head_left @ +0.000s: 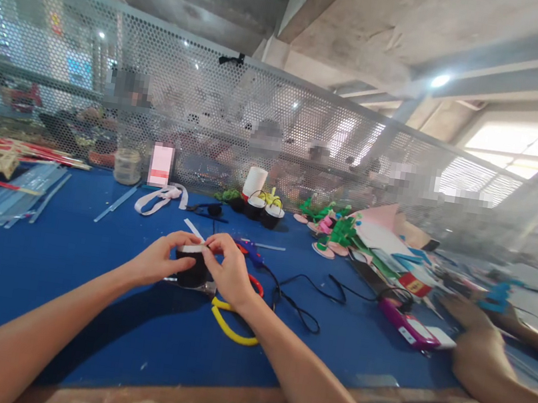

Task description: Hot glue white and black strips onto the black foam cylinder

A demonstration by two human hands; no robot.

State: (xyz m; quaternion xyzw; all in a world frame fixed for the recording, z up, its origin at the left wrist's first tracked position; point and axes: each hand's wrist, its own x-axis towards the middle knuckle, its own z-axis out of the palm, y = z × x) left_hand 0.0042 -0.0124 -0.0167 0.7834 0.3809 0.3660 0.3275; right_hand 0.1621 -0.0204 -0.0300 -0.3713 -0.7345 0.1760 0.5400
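the small round black pot with a white rim [192,265] sits on the blue table [60,278], clamped between both hands: left hand [159,258] grips its left side, right hand [230,270] pinches its rim. yellow-handled scissors [230,322] lie just right of the pot.

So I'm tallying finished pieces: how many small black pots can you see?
3: one black pot held between left hand and right hand; two near the mesh. Clutter may hide more.
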